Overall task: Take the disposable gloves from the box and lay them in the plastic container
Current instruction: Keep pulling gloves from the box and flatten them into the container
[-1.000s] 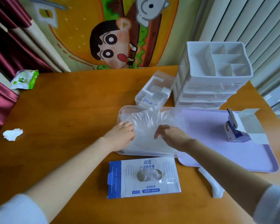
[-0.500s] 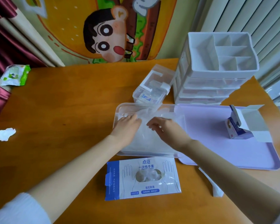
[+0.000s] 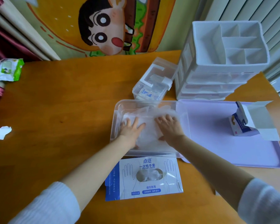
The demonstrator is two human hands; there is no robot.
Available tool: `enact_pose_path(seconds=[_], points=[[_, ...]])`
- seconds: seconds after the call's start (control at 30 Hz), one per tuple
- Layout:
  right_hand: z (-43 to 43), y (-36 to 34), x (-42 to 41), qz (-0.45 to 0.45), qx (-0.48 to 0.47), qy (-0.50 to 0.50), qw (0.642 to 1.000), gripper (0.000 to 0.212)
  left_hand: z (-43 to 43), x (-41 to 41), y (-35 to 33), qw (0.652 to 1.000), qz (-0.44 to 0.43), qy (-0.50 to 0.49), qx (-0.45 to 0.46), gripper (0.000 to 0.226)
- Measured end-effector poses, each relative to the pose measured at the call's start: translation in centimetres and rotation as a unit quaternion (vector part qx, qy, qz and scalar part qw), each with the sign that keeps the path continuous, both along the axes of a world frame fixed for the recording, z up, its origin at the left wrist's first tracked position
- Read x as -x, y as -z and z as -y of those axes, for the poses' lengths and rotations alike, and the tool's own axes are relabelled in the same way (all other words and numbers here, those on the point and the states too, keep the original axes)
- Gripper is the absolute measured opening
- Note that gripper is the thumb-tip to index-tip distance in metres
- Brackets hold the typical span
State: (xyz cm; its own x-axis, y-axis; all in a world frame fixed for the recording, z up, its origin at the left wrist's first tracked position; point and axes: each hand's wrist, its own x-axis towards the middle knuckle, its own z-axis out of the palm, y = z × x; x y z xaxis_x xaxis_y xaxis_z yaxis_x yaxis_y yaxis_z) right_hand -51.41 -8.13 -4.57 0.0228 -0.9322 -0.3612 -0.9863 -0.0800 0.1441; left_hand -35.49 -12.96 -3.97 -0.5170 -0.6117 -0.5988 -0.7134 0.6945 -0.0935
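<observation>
A clear plastic container (image 3: pixel 118 109) sits mid-table with thin transparent disposable gloves (image 3: pixel 149 128) lying inside it. My left hand (image 3: pixel 131 128) lies flat with straight fingers on the left part of the gloves. My right hand (image 3: pixel 169 125) presses flat on the right part of the same pile. In front of the container lies the white and blue glove box (image 3: pixel 144 180), with crumpled gloves showing through its oval opening.
A lilac tray (image 3: pixel 225 143) lies right of the container, with an open small carton (image 3: pixel 249 122) on it. Behind stand a white drawer organiser (image 3: pixel 220 62) and a clear lidded box (image 3: pixel 153 81). A wipes pack (image 3: pixel 8 70) and crumpled tissue (image 3: pixel 1 132) lie far left.
Both hands have gone from handling the gloves with bent fingers to lying flat, pressing them down in the container. The camera has moved closer.
</observation>
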Motion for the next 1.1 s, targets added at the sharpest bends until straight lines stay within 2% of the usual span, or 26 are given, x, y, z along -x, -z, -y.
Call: enact_pose_path(seconds=[0.07,0.37,0.43,0.5,0.6,0.67,0.77,0.83,0.9,0.97,1.1], points=[[-0.1,0.5,0.3,-0.024,-0.004,-0.006,1.0,0.083,0.2,-0.1,0.7,1.0,-0.007,-0.005,-0.008,0.094],[0.8,1.3,0.0,0.056,-0.051,0.018,0.997,0.068,0.9,0.1,1.9,0.999,0.019,-0.009,-0.035,0.101],[0.8,0.9,0.1,0.064,-0.065,0.019,0.996,0.072,0.9,0.2,1.6,0.999,0.028,-0.008,-0.041,0.1],[0.8,0.1,0.2,0.084,-0.09,0.02,0.992,0.078,0.8,0.4,0.7,0.999,0.029,-0.005,-0.041,0.094],[0.1,-2.1,0.4,0.136,-0.098,0.023,0.986,0.071,0.6,0.5,-1.5,1.0,0.006,0.023,-0.006,0.067],[-0.7,-4.1,0.3,0.168,-0.056,0.015,0.984,0.063,0.2,0.4,-3.2,0.999,-0.034,0.023,0.032,0.055],[-2.9,-6.2,-0.6,0.23,0.081,0.011,0.97,0.046,-1.0,-0.1,-5.3,0.985,-0.152,-0.01,0.085,0.055],[-5.0,-6.8,-1.7,0.308,0.195,0.014,0.931,0.031,-2.2,-0.6,-6.5,0.962,-0.249,-0.026,0.107,0.055],[-7.9,-6.7,-2.8,0.367,0.253,-0.013,0.895,0.017,-4.0,-1.2,-7.4,0.931,-0.341,-0.014,0.131,0.052],[-10.8,-5.4,-3.4,0.379,0.24,-0.045,0.892,0.014,-6.0,-1.9,-7.6,0.905,-0.398,0.019,0.148,0.047],[-13.8,-2.3,-3.9,0.328,0.115,-0.024,0.937,0.034,-10.0,-3.8,-5.9,0.895,-0.422,0.075,0.12,0.041]])
